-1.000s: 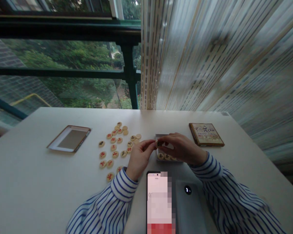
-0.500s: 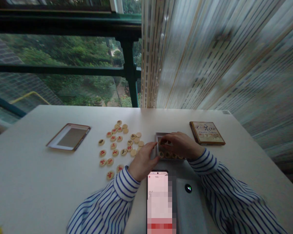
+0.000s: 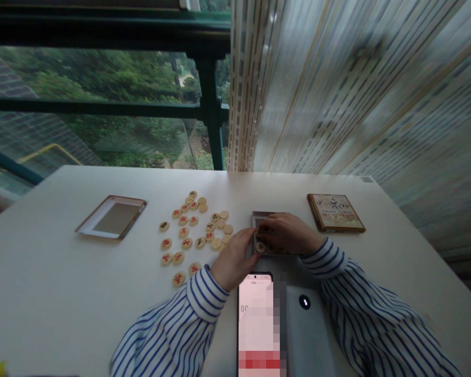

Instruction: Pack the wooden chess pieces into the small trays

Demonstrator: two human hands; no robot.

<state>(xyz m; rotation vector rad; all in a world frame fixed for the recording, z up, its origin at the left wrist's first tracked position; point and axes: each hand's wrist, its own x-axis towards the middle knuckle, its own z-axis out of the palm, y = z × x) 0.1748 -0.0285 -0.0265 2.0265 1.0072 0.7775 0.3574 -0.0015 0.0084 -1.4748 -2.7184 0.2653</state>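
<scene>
Looks like we're packing xiangqi pieces [image 3: 192, 230] into the small box [image 3: 259, 215]; left hand [image 3: 235, 256] loosely cupped against it; right hand [image 3: 288, 233] fingertips inside, can't tell if pinching; seating flat needs care.

I have the left hand [image 3: 234, 257] palm down, fingers curled forward, and the right hand [image 3: 289, 234] arched knuckles-up just beside it, fingertips almost meeting. Both forearms, in striped sleeves, angle inward. I cannot tell what either hand grips.
</scene>
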